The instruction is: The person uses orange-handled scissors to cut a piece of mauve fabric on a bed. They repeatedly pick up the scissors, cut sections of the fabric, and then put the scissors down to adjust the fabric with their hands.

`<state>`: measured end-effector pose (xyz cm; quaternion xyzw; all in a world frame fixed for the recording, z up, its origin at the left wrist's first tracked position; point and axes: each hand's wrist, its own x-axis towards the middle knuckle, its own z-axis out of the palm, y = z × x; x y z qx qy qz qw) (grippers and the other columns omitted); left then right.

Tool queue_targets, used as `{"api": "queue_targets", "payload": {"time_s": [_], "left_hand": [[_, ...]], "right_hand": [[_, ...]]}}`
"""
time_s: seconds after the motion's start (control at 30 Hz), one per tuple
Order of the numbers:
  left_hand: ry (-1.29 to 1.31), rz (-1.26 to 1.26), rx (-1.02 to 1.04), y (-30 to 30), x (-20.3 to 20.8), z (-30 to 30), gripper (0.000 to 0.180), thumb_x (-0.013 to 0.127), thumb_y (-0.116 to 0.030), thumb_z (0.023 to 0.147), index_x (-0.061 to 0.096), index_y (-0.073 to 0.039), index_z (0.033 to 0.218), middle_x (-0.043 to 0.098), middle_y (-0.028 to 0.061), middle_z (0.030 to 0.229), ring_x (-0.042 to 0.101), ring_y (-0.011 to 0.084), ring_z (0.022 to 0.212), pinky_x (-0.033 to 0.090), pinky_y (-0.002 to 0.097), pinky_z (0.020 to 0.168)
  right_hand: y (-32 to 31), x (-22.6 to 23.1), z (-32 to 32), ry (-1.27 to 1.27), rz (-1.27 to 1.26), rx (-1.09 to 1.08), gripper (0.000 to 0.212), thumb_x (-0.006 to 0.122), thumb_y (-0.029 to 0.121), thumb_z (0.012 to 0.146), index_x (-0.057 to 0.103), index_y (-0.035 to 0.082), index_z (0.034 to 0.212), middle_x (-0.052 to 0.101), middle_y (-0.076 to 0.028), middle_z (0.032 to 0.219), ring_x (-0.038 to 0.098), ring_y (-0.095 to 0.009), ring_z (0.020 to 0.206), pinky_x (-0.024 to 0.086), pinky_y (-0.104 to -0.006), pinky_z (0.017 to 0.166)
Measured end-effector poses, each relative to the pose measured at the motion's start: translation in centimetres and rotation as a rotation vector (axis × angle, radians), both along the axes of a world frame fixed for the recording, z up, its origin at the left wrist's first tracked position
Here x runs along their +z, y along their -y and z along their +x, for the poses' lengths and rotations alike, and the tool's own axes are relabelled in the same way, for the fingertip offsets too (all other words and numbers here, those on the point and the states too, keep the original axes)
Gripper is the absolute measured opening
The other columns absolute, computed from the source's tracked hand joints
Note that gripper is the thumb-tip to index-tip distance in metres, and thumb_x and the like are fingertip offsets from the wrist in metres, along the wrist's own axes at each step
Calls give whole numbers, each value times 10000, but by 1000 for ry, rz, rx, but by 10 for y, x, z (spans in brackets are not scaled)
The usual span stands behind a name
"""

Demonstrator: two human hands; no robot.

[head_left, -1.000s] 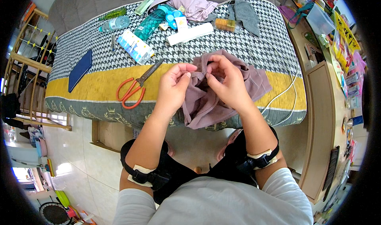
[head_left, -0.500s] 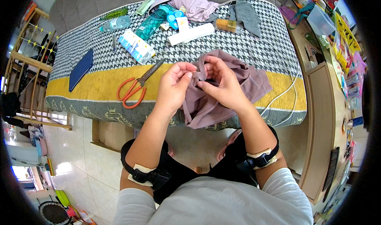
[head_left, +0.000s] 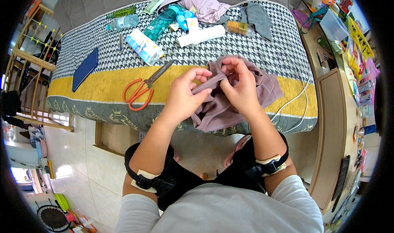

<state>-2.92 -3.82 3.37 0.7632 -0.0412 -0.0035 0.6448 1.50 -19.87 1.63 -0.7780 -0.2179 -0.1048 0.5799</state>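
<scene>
A mauve cloth garment (head_left: pixel 266 85) lies bunched at the bed's front edge and hangs a little over it. My left hand (head_left: pixel 186 93) pinches a folded edge of the garment between thumb and fingers. Close beside it, my right hand (head_left: pixel 242 87) grips the same edge, its fingers curled behind the cloth and the thumb in front. A short band of the fabric runs between the two hands. To the left of my left hand lie scissors (head_left: pixel 141 89) with orange handles, their dark blades pointing away from me.
On the bed (head_left: pixel 106 79) lie a blue flat case (head_left: pixel 85 70), a white-and-blue pack (head_left: pixel 144 47), a teal bottle (head_left: pixel 161 23), a clear bottle (head_left: pixel 123 22), a white roll (head_left: pixel 201 35) and a grey cloth (head_left: pixel 258 21). A white cable (head_left: pixel 285 99) curves at the right. A cluttered wooden cabinet (head_left: pixel 330 122) stands alongside.
My hands have shifted slightly right, and a longer stretch of the garment's edge now shows between them. My left hand has turned with its thumb laid along the cloth.
</scene>
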Motion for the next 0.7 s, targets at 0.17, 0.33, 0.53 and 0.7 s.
{"api": "queue_targets", "payload": {"time_s": [0.17,0.33,0.53,0.7], "left_hand": [[58,111,67,-8,2,3,141,617,-26,772,607,3,909,601,27,821,549,72,737,447,211,674],[-117,-157,67,-15,-9,7,137,592,-104,814,620,10,885,613,15,800,542,66,722,434,206,666],[-237,-374,63,-16,-8,7,146,564,-120,829,622,12,852,602,-4,790,527,54,713,421,194,661],[-213,-398,64,-17,-8,7,144,564,-123,830,625,7,847,605,-1,792,530,55,704,422,193,656]], "right_hand": [[8,-6,6,-316,279,343,269,578,-25,767,461,29,1003,556,-24,862,531,-74,782,434,-196,685],[12,-4,9,-517,408,466,224,567,-33,800,462,45,981,528,12,858,513,-59,786,415,-177,707],[12,2,7,-602,465,460,181,564,-25,805,480,48,948,519,30,841,493,-33,760,400,-162,683],[10,-5,8,-548,473,469,170,568,-22,802,489,45,935,517,36,842,485,-27,752,398,-160,681]]}}
